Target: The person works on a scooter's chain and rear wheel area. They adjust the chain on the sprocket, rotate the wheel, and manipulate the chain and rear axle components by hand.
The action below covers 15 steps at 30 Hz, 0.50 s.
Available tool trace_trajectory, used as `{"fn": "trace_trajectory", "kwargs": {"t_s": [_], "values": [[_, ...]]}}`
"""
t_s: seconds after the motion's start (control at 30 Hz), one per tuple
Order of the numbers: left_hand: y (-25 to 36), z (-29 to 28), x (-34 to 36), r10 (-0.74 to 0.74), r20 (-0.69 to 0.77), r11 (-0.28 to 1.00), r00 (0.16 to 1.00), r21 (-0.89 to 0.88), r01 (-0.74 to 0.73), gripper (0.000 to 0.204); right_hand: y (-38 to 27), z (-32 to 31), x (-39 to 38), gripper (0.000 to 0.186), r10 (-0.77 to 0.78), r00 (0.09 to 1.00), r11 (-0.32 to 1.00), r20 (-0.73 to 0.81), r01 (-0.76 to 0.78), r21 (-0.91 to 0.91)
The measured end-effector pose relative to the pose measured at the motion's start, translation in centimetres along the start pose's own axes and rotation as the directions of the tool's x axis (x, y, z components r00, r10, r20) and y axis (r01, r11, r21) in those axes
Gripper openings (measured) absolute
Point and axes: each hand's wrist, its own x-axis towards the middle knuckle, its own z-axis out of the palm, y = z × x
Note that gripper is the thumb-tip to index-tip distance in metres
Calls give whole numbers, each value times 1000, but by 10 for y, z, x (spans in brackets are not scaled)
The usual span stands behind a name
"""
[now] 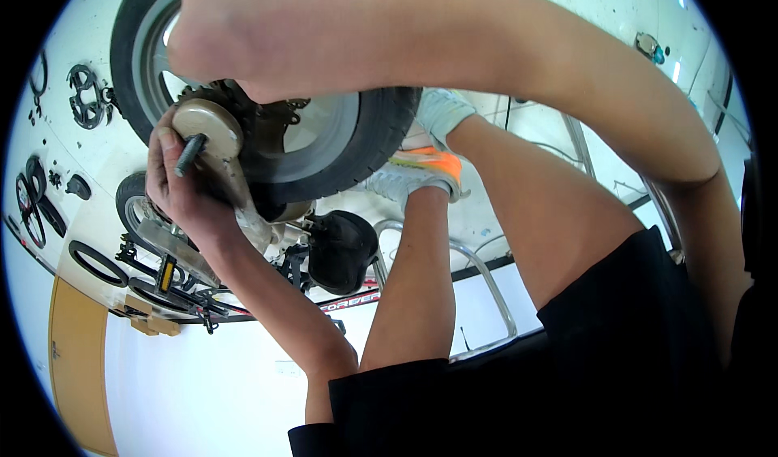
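In the head view, a seated person in black shorts (502, 392) works at a wheel with a black tyre (381, 139) and grey rim, both bare arms reaching to its left side. The left hand (180, 183) has its fingers curled around the edge of a round metal cap (212, 123), from which a threaded axle (190, 155) juts. The right hand (219, 48) is bunched over the far side of the wheel, its fingers hidden; whether they grip anything cannot be told. A metal arm (239, 191) runs from the cap toward a black saddle (340, 253), which sits just right of the left forearm. A shoe with an orange patch (442, 162) is right of the wheel. Well to the left lie a black toothed ring (83, 96) and a loose black tyre (79, 256), with cardboard boxes (154, 323) and a brown door (77, 376) beyond
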Motion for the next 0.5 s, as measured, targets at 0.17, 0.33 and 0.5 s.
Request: {"fn": "trace_trajectory", "kwargs": {"t_s": [0.17,0.33,0.5], "values": [[0,-9,-4,-10,47,1000,999,-1,10,46,-4,-3,9,15,132,988,951,76,-148,273],[8,-12,6,-54,96,984,994,-161,69,47,-11,-7,21,13,308,938,879,160,-345,330],[24,-2,20,-177,78,979,981,-84,184,21,-11,3,16,15,410,905,760,114,-408,507]]}}
